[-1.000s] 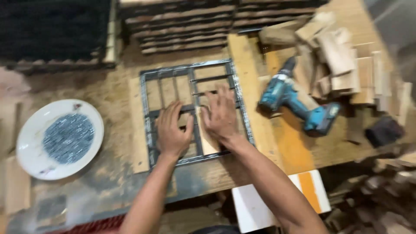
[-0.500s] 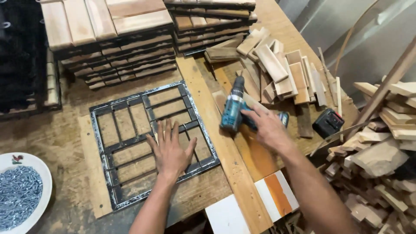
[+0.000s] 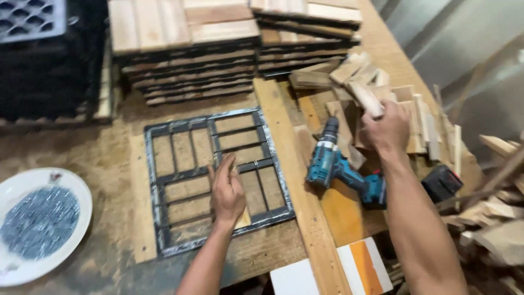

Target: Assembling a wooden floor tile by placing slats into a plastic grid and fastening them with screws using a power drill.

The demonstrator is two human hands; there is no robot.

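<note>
A dark metal grid frame lies flat on the worn wooden bench. My left hand rests flat on its right half, fingers together, covering a small wood slat in one cell. My right hand is raised over the heap of short wood blocks at the right and grips one pale wood block. A teal cordless drill lies on the bench between my two hands, untouched.
Stacks of slatted wooden tiles line the back of the bench, with black plastic grids at the far left. A white plate of small screws sits at the left front. A black battery and scrap wood lie at the right.
My right hand left the drill and moved back to the wood heap, where it closed on a block. My left hand stayed on the frame. The camera swung right.
</note>
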